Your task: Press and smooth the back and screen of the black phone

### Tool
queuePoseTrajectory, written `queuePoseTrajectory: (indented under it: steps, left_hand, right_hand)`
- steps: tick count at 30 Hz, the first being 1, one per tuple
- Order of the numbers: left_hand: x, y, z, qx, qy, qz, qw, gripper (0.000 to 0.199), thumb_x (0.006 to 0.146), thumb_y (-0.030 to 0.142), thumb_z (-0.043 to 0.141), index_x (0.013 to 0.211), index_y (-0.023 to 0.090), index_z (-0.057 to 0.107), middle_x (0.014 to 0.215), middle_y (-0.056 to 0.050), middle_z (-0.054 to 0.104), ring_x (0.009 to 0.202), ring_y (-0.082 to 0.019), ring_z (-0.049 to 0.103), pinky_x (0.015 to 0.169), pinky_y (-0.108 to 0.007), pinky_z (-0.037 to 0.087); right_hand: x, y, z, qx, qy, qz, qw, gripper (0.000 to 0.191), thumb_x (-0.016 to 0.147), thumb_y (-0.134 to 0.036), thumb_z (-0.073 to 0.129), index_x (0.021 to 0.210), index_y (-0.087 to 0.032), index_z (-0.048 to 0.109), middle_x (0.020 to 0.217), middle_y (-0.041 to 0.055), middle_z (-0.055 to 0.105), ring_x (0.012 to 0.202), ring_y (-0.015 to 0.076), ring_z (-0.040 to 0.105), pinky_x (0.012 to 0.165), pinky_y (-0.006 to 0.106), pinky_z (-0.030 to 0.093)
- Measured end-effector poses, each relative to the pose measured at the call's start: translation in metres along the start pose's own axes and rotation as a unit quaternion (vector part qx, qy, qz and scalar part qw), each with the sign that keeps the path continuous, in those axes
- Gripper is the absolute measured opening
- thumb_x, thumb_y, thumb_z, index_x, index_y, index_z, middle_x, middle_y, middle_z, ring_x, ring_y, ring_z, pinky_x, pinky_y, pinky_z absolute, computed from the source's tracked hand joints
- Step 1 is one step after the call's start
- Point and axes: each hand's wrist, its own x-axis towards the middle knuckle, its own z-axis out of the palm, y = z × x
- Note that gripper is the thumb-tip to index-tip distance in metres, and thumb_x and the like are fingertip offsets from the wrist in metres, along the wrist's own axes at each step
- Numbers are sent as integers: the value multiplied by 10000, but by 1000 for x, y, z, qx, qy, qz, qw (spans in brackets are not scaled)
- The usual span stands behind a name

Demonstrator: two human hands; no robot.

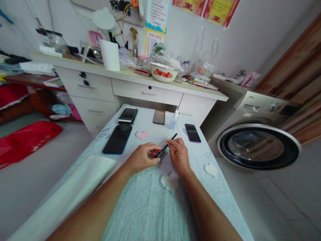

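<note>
Between my two hands is a slim black phone (164,150), seen nearly edge-on and tilted up to the right above the cloth. My left hand (144,156) grips its lower end between thumb and fingers. Closed on its right side, my right hand (178,154) pinches it near the middle. Its screen faces away or is too thin to make out. Just beyond the hands stands a clear spray bottle (173,121) with a white top. A phone or case with a brownish face (159,117) lies to its left, and a purple-edged phone (193,133) lies to its right.
On the left of the cloth-covered table (147,207) are a large dark phone (117,139) and stacked phones (127,115). A pale folded cloth or sheet (72,190) runs along the left edge. A white desk (147,90) stands behind, a washing machine (255,134) at right.
</note>
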Motion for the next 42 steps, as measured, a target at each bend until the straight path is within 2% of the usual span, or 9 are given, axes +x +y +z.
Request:
queuePoseTrajectory:
  steps: [4, 8, 13, 16, 19, 23, 28, 33, 42]
  left_hand:
    - [1, 1, -4, -28, 18, -25, 999, 261, 681, 198, 627, 937, 152, 610, 823, -5, 615, 736, -122, 590, 708, -255, 508]
    - [1, -1, -7, -46, 35, -16, 998, 256, 661, 168, 625, 887, 176, 506, 829, 13, 590, 735, -116, 580, 714, -254, 494]
    - [2, -10, -7, -1, 10, 0, 1000, 258, 645, 131, 593, 882, 180, 505, 821, 19, 594, 735, -123, 576, 671, -239, 464]
    - [1, -14, -7, 13, 5, -1, 1000, 227, 646, 139, 589, 859, 176, 519, 795, 23, 597, 709, -125, 574, 636, -233, 449]
    - [1, -13, -7, 27, -1, -6, 1000, 185, 659, 164, 597, 833, 173, 536, 754, 29, 596, 683, -127, 572, 634, -237, 447]
    - [1, -9, -7, 7, -10, -14, 1000, 166, 669, 194, 613, 816, 172, 540, 764, 24, 594, 683, -126, 577, 643, -240, 462]
    - [1, -7, -6, -1, -13, -12, 1000, 150, 662, 171, 601, 802, 175, 549, 788, 20, 584, 724, -129, 581, 649, -229, 471]
    - [0, -4, -8, -6, -14, -13, 1000, 134, 651, 156, 583, 782, 176, 563, 777, 18, 590, 729, -133, 583, 643, -226, 475]
    - [0, 0, -12, -28, -29, -51, 998, 128, 636, 159, 595, 757, 168, 557, 746, 24, 592, 658, -114, 574, 590, -204, 450]
  right_hand:
    - [-5, -11, 6, 10, -31, -19, 999, 302, 903, -150, 417, 1083, -218, 651, 891, 46, 508, 823, 151, 542, 744, 264, 469]
    - [-8, -22, 8, 4, -80, -55, 995, 351, 872, -120, 422, 1121, -249, 633, 927, 52, 512, 837, 156, 539, 756, 270, 476]
    - [-11, -35, 7, -1, -138, -81, 987, 373, 875, -125, 411, 1139, -290, 616, 943, 44, 515, 844, 152, 533, 773, 265, 472]
    - [-11, -38, 5, -8, -146, -87, 985, 352, 887, -144, 409, 1126, -286, 624, 948, 46, 516, 837, 152, 537, 767, 258, 468]
    - [-8, -34, 3, -19, -131, -87, 987, 347, 888, -137, 405, 1114, -263, 636, 937, 48, 519, 832, 154, 541, 759, 260, 469]
    - [-2, -15, 2, -34, -82, -82, 993, 349, 892, -114, 384, 1097, -214, 648, 951, 63, 519, 855, 156, 542, 771, 266, 466]
    - [3, 7, 0, -46, -36, -44, 997, 345, 897, -128, 405, 1108, -234, 655, 930, 53, 514, 853, 154, 530, 766, 261, 454]
    - [7, 17, -3, -60, -3, -16, 998, 330, 917, -154, 399, 1089, -227, 670, 887, 46, 514, 822, 154, 524, 758, 271, 446]
    - [11, 42, -10, -102, 68, 17, 992, 314, 927, -218, 402, 1078, -196, 677, 843, 36, 488, 767, 152, 508, 737, 281, 438]
